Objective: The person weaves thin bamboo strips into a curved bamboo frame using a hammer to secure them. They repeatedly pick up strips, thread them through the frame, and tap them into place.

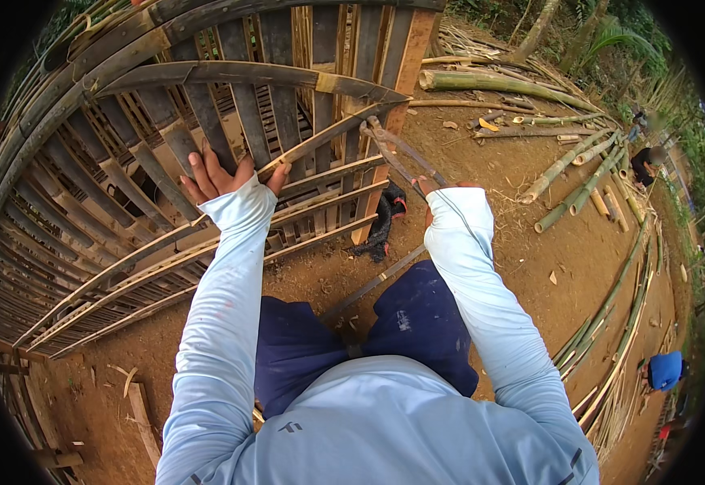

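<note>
"What could have gone wrong?"

"The strip point(328, 137) might have slipped — the left hand point(227, 179) lay spread across its lower end on the bamboo frame point(279, 74), unclenched."

"And the right hand point(427, 189)?"

"Closed round what looked like pincers point(397, 151), their tip just beside the strip's upper part."

"Counts?"

"Two hands, one tool, one strip — slats point(279, 36) beyond counting."

Left hand point(225, 176) on bamboo strip point(328, 136); right hand point(427, 191) holds long tool point(406, 150), kind unclear.
</note>
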`<action>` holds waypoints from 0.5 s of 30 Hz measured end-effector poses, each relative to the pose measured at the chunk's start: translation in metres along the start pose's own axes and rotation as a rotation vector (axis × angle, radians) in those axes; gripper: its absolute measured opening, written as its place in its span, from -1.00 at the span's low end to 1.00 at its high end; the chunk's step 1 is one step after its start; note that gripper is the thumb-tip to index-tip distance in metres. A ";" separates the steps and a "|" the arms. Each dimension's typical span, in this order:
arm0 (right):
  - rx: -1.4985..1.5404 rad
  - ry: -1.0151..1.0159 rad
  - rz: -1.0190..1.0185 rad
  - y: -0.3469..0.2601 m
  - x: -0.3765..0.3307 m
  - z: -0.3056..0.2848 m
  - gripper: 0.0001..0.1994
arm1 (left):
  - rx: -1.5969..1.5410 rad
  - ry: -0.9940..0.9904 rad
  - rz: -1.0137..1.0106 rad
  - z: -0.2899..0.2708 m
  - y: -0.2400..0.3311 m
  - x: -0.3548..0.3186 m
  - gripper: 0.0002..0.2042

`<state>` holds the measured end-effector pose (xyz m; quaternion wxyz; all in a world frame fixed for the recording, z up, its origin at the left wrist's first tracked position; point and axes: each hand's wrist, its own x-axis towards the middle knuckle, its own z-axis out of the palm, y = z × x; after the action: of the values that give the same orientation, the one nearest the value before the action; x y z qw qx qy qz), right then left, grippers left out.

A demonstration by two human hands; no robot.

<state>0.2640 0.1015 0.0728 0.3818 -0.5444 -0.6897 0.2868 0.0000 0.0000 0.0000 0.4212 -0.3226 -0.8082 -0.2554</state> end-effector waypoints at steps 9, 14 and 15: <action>0.089 -0.074 0.025 -0.006 0.013 -0.009 -0.68 | -0.011 -0.026 -0.013 -0.003 0.001 0.003 -0.43; -0.228 -0.094 0.243 -0.022 0.032 -0.006 -0.55 | -0.002 0.029 0.031 0.001 -0.001 0.002 -0.43; -0.448 -0.140 0.244 -0.025 0.031 -0.008 -0.51 | 0.007 0.015 0.022 0.001 -0.003 0.000 -0.42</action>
<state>0.2533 0.1249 0.1039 0.1658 -0.6733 -0.6899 0.2077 -0.0023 -0.0013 -0.0008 0.4311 -0.3282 -0.8024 -0.2501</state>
